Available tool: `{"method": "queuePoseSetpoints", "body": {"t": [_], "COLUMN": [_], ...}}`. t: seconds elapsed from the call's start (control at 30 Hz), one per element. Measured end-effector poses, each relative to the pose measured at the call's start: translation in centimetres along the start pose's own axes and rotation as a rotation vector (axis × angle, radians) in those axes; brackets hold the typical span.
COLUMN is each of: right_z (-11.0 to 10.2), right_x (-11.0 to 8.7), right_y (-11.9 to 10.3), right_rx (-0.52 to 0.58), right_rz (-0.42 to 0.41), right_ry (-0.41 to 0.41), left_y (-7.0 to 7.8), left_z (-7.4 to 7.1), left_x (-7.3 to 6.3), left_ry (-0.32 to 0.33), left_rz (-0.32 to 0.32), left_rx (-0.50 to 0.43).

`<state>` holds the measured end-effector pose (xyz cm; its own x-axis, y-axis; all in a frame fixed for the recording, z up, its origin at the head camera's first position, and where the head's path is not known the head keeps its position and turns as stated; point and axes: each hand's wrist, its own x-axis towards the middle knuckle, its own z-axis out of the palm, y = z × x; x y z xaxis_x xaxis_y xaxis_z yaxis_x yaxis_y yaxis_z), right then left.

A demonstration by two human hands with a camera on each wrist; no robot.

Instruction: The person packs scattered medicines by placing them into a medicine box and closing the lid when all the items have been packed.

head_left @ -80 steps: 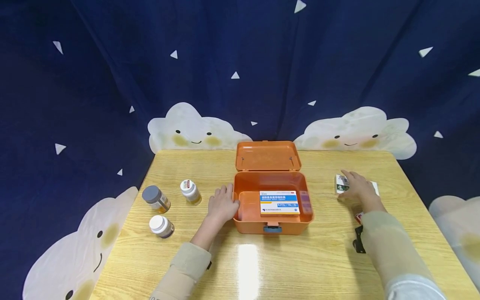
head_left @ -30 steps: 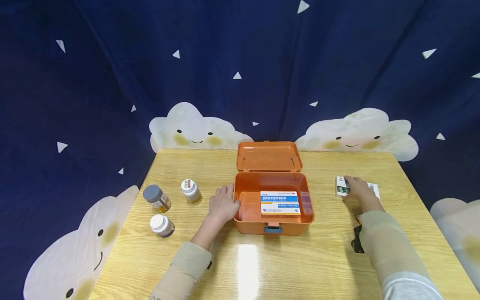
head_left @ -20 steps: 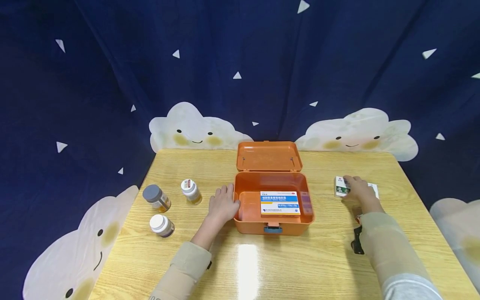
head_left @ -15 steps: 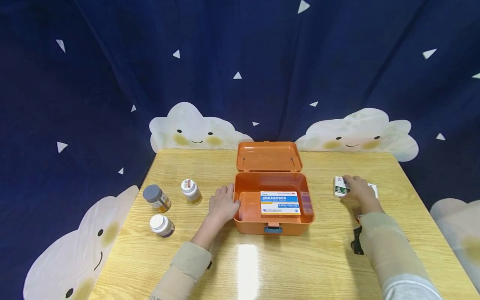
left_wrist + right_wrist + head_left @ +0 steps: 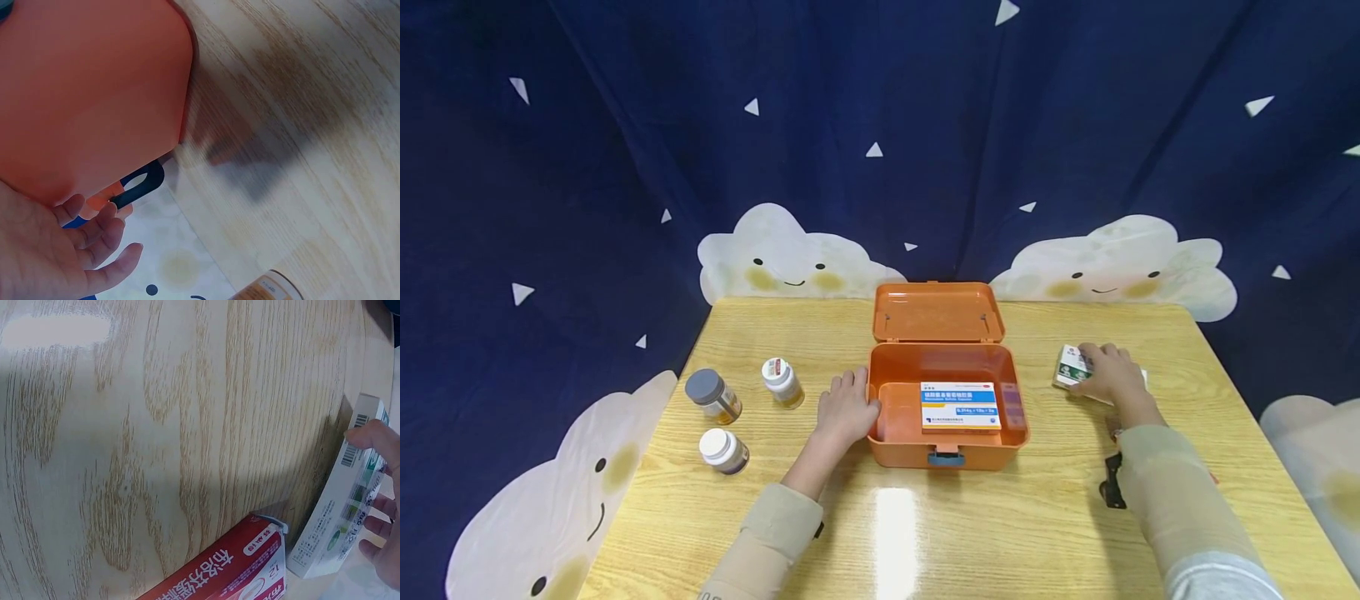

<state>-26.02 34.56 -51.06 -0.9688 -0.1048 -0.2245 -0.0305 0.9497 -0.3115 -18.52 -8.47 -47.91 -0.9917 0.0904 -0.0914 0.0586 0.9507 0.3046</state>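
Note:
An orange plastic box stands mid-table with its lid back. My left hand holds its left wall, thumb over the rim, fingers outside. In the left wrist view, those fingers lie loosely bent near a dark handle. Inside the box lies a blue-and-white medicine box. To the right, my right hand grips a long white-and-green medicine box. Thumb and fingers press its opposite sides; it is tilted in the right wrist view, and my hand covers its middle.
A red medicine box lies close to the gripped one, mostly under my right arm in the head view. At left stand a grey-capped bottle and two white-capped bottles. A dark curtain hangs behind the table.
My right hand has taken hold of the white-and-green medicine box and shifted it a little left, tilting it. The left hand and the orange box have stayed put.

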Motion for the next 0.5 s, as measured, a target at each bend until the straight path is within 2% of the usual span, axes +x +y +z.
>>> {"method": "queuePoseSetpoints", "body": {"t": [0.5], "right_z": [-0.5], "right_x": [0.5], "right_y": [-1.4], "right_rx": [-0.020], "right_rz": [0.002], "right_ry": [0.099], "left_y": [0.1], "left_z": [-0.1], "left_x": [0.0], "left_ry": [-0.001], "left_rz": [0.000], "left_rx": [-0.008]}}
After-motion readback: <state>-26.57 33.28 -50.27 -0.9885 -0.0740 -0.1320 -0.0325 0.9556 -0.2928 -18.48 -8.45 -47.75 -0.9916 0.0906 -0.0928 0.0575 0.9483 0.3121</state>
